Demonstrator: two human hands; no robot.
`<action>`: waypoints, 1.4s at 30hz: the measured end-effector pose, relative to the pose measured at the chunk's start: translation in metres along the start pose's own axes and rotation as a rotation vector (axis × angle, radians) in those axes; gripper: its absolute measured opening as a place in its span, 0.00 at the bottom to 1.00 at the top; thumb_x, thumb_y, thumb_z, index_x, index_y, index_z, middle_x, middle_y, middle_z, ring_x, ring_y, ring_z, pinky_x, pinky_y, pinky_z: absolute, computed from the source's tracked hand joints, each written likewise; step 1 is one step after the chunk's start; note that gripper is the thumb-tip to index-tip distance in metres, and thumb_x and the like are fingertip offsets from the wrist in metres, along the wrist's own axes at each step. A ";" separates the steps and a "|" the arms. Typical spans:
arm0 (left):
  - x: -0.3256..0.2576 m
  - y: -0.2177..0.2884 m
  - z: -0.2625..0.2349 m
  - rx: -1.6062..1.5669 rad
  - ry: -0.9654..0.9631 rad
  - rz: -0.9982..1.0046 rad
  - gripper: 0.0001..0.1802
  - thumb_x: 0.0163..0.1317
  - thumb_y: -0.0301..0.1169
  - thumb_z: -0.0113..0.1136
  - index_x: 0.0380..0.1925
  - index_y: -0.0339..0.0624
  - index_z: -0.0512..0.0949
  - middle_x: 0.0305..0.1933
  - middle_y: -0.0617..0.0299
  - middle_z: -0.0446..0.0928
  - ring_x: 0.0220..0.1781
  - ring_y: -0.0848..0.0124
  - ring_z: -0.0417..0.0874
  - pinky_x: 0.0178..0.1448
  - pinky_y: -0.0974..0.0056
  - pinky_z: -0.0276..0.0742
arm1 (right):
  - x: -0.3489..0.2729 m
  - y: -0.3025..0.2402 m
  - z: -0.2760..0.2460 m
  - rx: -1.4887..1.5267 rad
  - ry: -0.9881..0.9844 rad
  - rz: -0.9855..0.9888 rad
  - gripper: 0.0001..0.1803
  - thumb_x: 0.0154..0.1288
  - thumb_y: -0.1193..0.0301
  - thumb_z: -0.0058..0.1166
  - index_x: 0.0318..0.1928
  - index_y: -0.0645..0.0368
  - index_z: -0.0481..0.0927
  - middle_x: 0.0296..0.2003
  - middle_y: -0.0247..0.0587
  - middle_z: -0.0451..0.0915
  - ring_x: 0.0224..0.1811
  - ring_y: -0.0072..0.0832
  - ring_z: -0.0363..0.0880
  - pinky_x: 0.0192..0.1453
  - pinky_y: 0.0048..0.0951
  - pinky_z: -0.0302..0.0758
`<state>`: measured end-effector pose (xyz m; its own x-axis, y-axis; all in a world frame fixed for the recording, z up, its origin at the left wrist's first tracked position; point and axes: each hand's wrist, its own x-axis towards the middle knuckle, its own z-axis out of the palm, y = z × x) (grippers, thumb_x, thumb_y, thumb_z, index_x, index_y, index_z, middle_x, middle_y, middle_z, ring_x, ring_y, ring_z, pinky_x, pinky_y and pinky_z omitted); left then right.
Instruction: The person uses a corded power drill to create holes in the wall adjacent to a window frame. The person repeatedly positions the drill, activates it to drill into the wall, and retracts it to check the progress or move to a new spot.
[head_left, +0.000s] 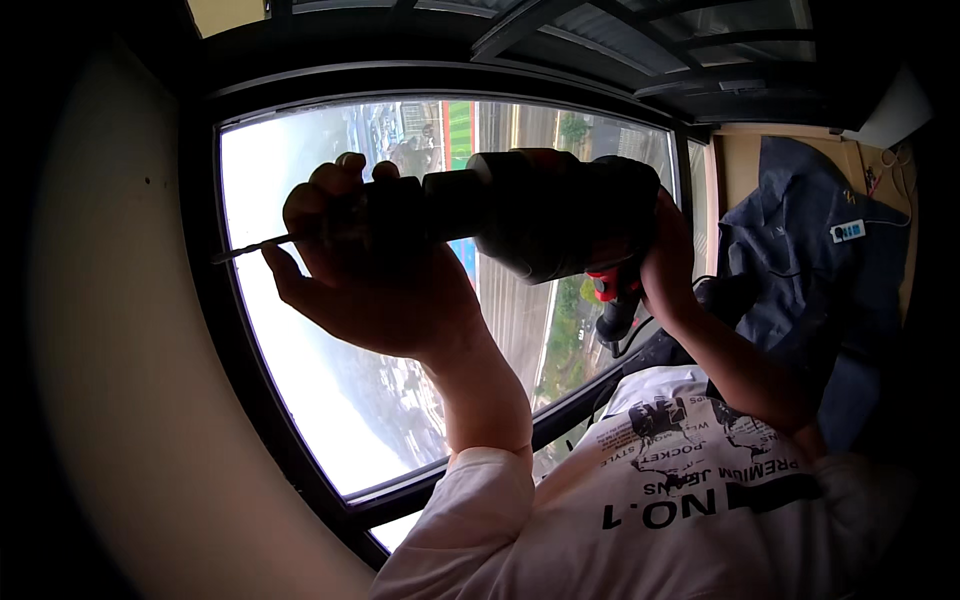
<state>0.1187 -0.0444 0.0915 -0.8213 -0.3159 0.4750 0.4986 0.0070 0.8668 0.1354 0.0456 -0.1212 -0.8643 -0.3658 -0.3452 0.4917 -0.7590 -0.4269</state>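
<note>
Before the bright window [310, 400], I hold the dark drill [540, 215], left hand [370, 295] wrapped around its chuck [395, 208], perhaps to steady the bit [245, 250], right hand [670, 255] gripping the rear [630, 180], likely supporting its weight

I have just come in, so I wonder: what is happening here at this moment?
A person is holding a black power drill with red parts in front of a large, dark-framed window. The left hand is around its front end, and the right hand is at its rear grip. The thin metal drill bit points toward the pale wall at left. Whether its tip touches anything is unclear.
</note>
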 end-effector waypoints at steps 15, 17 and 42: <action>0.111 0.022 0.006 0.521 0.273 0.073 0.04 0.63 0.29 0.56 0.34 0.41 0.76 0.30 0.62 0.77 0.34 0.70 0.79 0.44 0.64 0.80 | 0.031 -0.046 0.103 0.135 -0.177 0.218 0.13 0.75 0.69 0.28 0.37 0.56 0.68 0.28 0.32 0.68 0.28 0.18 0.66 0.36 0.25 0.71; 0.116 0.024 0.011 0.572 0.308 0.082 0.05 0.63 0.30 0.56 0.34 0.41 0.76 0.31 0.62 0.77 0.34 0.70 0.79 0.45 0.63 0.80 | 0.044 -0.044 0.104 0.069 -0.213 0.189 0.12 0.76 0.67 0.31 0.38 0.54 0.69 0.29 0.31 0.70 0.27 0.16 0.71 0.31 0.23 0.76; 0.159 0.058 -0.004 0.628 0.068 0.172 0.11 0.62 0.32 0.59 0.39 0.35 0.76 0.36 0.57 0.79 0.39 0.67 0.81 0.48 0.64 0.81 | 0.071 -0.062 0.143 0.099 -0.368 0.266 0.10 0.73 0.68 0.34 0.38 0.53 0.71 0.28 0.30 0.71 0.27 0.15 0.73 0.32 0.22 0.76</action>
<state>0.0181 -0.0985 0.2166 -0.7149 -0.3199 0.6217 0.3476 0.6090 0.7130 0.0283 -0.0099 0.0002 -0.6984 -0.7081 -0.1046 0.7044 -0.6540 -0.2757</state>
